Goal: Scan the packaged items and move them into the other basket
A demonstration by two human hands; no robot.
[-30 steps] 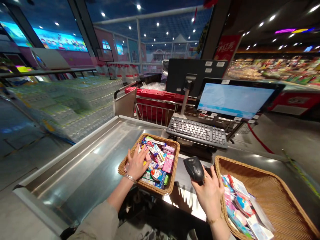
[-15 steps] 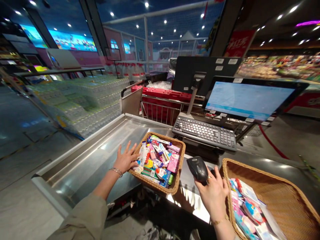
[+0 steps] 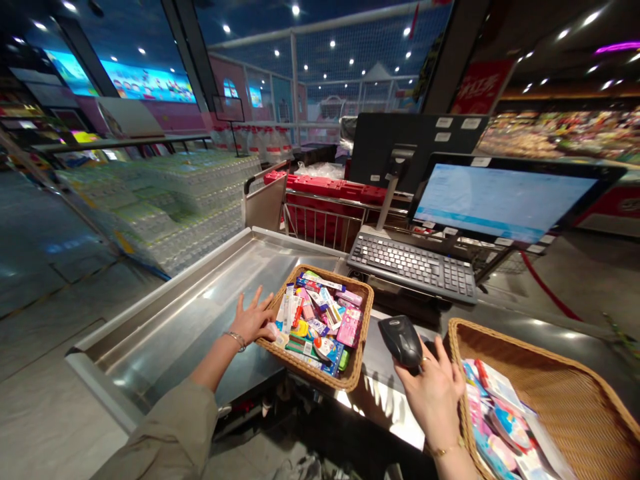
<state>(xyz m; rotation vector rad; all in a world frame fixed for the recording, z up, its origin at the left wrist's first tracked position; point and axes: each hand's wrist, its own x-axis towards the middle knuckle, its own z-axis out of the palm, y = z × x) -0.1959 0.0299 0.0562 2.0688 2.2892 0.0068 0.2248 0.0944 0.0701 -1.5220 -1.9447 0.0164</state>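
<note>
Gripping a black handheld barcode scanner (image 3: 403, 341) w/ fingers curled round its lower end, the R hand (image 3: 433, 400) sits just L of a wicker basket (image 3: 530, 353) holding flat pink & blue packets (image 3: 495, 420); gold bracelet (image 3: 445, 451) on that wrist. L hand (image 3: 253, 320) is open, fingers spread, not pinching, right at the L rim of a 2nd wicker basket (image 3: 300, 360). That basket is packed w/ small boxes & tubes (image 3: 320, 320) in pink, blue, white & yellow, and a small white item (image 3: 273, 331) lies by the hand. Silver bracelet (image 3: 235, 340) on L wrist, olive sleeve (image 3: 165, 433) further up the arm. Both baskets stand on the checkout counter, the 2nd next to a steel bagging chute (image 3: 185, 307).

Beyond them: black keyboard (image 3: 413, 267), then POS monitor (image 3: 505, 200) on a stand. Further on, a cart w/ red crates (image 3: 325, 213) and, to the L, stacked bottled-water packs (image 3: 150, 200). Far R, blurred store shelves (image 3: 560, 133) of colorful goods.
</note>
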